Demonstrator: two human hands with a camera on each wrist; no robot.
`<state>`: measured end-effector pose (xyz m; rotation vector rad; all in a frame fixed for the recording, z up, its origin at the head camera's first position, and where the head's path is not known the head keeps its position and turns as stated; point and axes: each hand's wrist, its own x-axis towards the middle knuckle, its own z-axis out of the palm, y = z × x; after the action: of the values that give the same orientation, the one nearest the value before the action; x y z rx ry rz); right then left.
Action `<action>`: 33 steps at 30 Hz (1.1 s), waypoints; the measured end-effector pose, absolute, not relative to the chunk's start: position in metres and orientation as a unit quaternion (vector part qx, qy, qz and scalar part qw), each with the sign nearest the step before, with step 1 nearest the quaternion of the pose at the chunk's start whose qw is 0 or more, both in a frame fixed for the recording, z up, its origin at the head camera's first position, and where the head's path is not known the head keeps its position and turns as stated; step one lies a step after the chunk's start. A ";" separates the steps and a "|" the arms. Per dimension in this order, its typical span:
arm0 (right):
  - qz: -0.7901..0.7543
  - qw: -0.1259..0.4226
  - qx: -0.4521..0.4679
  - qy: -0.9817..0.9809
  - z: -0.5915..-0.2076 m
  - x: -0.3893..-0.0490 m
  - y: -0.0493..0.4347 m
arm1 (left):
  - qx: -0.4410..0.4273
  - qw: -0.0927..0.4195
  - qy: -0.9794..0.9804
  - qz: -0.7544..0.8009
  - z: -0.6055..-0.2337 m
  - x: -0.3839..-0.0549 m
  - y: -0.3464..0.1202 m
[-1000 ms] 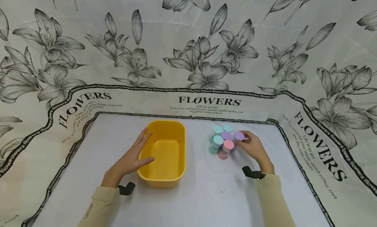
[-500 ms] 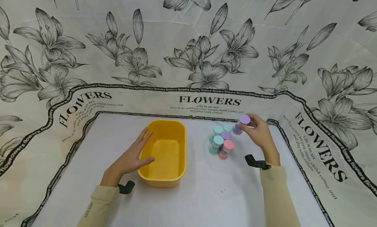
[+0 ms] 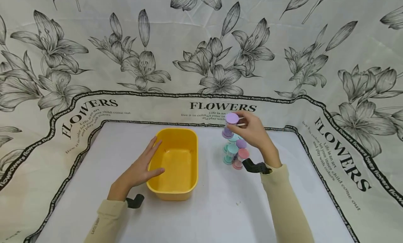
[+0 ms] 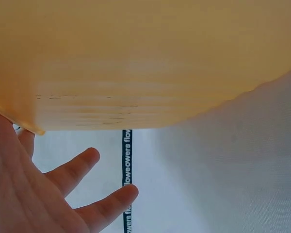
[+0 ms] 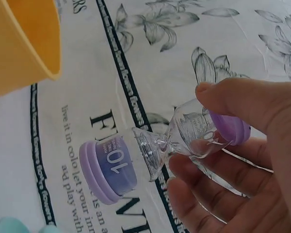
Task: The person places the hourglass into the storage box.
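Observation:
A purple sand timer (image 5: 160,145) marked 10 is lifted in my right hand (image 3: 253,131), pinched by thumb and fingers around its clear upper bulb and cap. It hangs above the back of a group of standing sand timers, a pink one (image 3: 243,154), a purple one (image 3: 241,144) and several mint ones (image 3: 232,150). Part of that group hides behind the held timer and the hand. My left hand (image 3: 138,171) rests on the left rim of a yellow plastic bin (image 3: 194,159), its thumb and fingers mostly straight and spread. Nothing lies in the bin.
A white cloth (image 3: 207,215) covers the tabletop. Behind it hangs a flower-printed curtain (image 3: 176,78) whose black-edged border runs along the table's back and sides. Small crumbs (image 3: 238,203) lie in front of the timers.
My right hand has taken the purple sand timer from the group's right side, lifted it up and back, then carried it left over the group. The left hand and bin have stayed put.

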<state>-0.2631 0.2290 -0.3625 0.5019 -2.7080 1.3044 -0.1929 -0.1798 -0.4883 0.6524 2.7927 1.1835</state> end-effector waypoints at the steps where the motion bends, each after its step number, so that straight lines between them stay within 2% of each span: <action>1: 0.428 0.043 0.172 -0.886 -0.361 -0.263 0.222 | 0.210 0.020 0.900 0.383 -0.489 -0.193 -0.180; 13: 0.448 -0.009 0.272 -0.852 -0.359 -0.271 0.145 | 0.204 0.017 0.896 0.394 -0.487 -0.193 -0.182; 18: 0.453 -0.054 0.304 -0.836 -0.362 -0.277 0.120 | 0.207 0.023 0.890 0.406 -0.486 -0.195 -0.182; 24: 0.437 -0.102 0.330 -0.830 -0.372 -0.288 0.099 | 0.199 0.030 0.889 0.411 -0.489 -0.196 -0.182; 33: 0.392 -0.131 0.360 -0.836 -0.390 -0.301 0.076 | 0.201 0.034 0.886 0.418 -0.489 -0.196 -0.182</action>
<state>-0.3006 0.0758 -0.3901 1.2359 -2.8721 1.3480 -0.1961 -0.1819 -0.4890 0.6179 2.7238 1.2845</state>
